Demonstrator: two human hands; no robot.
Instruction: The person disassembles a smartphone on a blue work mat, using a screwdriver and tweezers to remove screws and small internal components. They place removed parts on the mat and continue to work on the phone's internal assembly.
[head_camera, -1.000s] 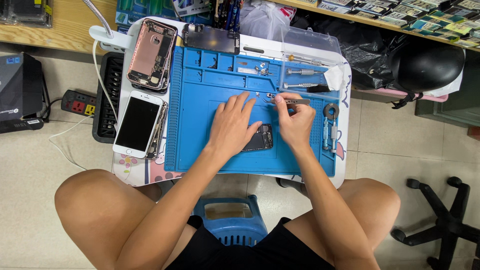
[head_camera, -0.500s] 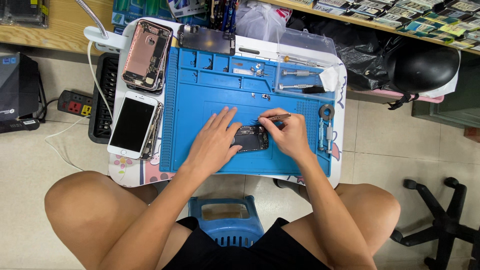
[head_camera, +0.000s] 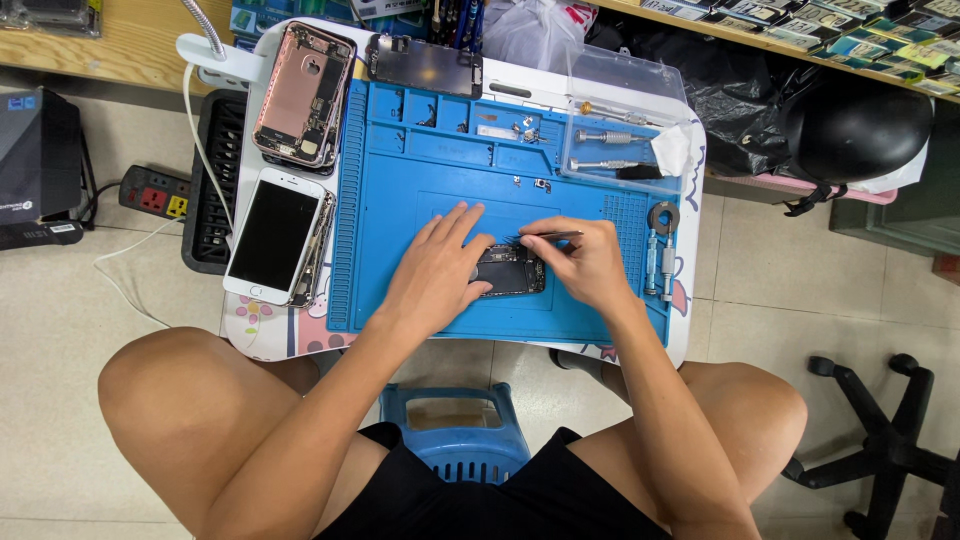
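Left hand (head_camera: 437, 268) steadies a dark phone part (head_camera: 511, 270) on the blue mat (head_camera: 400, 200); right hand (head_camera: 590, 262) holds tweezers (head_camera: 545, 237).

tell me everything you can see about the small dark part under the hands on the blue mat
The small dark part is a flat, roughly rectangular board, mostly black with small metallic bits on its face. It lies flat near the middle of the blue mat. The left hand rests fingers spread on its left end, pinning it down. The right hand sits at its right edge, holding thin metal tweezers whose tip points over the top of the part. Finer details are too small to tell.
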